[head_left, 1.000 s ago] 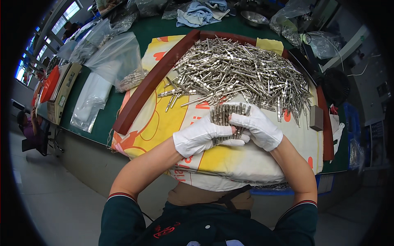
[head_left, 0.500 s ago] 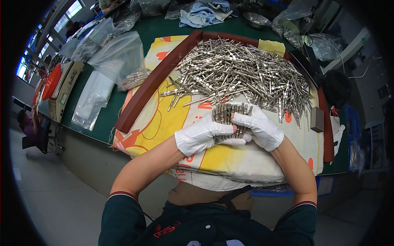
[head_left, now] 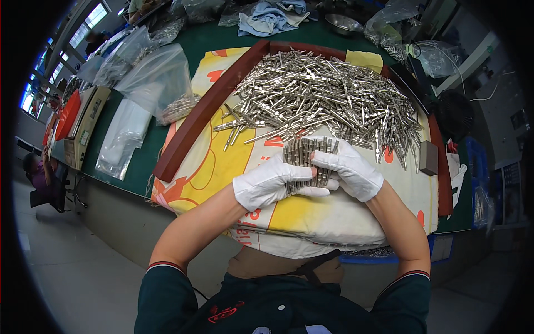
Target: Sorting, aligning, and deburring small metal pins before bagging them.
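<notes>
Both my hands wear white gloves. My left hand (head_left: pixel 272 182) and my right hand (head_left: pixel 349 170) together clasp a neat bundle of silver metal pins (head_left: pixel 305 154), lined up side by side, held over a yellow and white printed cloth (head_left: pixel 222 167). Just beyond the bundle lies a large loose heap of the same metal pins (head_left: pixel 328 97) on the cloth, inside a dark red wooden frame (head_left: pixel 194 128).
Clear plastic bags (head_left: pixel 150 83), some holding pins, lie on the green table (head_left: pixel 139 156) to the left. A small brown block (head_left: pixel 429 157) sits right of the heap. A blue cloth (head_left: pixel 270 14) and a metal bowl (head_left: pixel 342 23) are at the back. A person (head_left: pixel 39 175) sits far left.
My hands have stayed in place on the bundle, with only small shifts of the fingers squaring the pins.
</notes>
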`<state>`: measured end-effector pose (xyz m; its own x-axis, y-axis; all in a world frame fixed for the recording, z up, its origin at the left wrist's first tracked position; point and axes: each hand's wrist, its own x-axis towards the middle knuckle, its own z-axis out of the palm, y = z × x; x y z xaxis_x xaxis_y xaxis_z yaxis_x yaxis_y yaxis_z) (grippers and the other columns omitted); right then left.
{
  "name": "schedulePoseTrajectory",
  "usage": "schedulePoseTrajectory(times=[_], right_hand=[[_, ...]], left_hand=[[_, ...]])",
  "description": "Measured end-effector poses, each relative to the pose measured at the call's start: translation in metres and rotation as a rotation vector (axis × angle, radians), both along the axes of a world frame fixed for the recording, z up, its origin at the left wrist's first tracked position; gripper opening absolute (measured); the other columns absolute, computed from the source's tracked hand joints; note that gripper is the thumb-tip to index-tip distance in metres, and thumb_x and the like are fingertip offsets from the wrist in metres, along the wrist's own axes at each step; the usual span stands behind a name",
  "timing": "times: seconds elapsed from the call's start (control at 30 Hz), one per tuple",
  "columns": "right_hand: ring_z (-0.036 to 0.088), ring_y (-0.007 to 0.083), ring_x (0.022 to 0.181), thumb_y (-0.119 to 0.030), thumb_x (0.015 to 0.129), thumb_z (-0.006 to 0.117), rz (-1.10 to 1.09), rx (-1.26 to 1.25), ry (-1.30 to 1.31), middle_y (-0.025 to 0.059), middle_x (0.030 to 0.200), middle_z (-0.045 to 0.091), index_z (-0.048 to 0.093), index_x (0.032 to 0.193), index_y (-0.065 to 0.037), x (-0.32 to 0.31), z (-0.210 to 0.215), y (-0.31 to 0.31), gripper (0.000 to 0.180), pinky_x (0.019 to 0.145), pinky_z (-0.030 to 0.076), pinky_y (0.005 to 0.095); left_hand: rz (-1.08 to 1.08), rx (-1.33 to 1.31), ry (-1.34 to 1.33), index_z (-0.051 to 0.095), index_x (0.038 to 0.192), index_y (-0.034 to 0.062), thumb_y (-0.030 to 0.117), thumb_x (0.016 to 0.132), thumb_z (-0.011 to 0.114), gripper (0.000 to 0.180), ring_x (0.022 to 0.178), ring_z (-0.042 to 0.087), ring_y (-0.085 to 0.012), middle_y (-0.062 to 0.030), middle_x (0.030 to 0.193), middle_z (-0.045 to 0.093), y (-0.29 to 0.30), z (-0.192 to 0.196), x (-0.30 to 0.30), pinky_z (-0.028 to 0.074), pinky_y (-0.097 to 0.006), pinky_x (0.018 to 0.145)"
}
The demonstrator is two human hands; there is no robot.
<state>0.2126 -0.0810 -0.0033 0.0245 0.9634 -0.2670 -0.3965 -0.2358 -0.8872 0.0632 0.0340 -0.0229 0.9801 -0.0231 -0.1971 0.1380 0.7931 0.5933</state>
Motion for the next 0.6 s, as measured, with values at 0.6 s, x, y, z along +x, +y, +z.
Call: schedulePoseTrajectory(times=[0.6], right_hand=[[0.058,0.0034,0.076,-0.016,0.093,0.059,0.041,-0.027,0.031,0.0035,0.103,0.066,0.058,0.123,-0.001,0.004,0.007,-0.001,0.034,0.059,0.046,0.0166]], left_hand=[[0.011,-0.090,0.019,0.037,0.140,0.0011,-0.001,0.091,0.055,0.052,0.117,0.057,-0.0415,-0.0214,0.131,0.053,0.002,-0.002,-0.001,0.055,-0.046,0.096]])
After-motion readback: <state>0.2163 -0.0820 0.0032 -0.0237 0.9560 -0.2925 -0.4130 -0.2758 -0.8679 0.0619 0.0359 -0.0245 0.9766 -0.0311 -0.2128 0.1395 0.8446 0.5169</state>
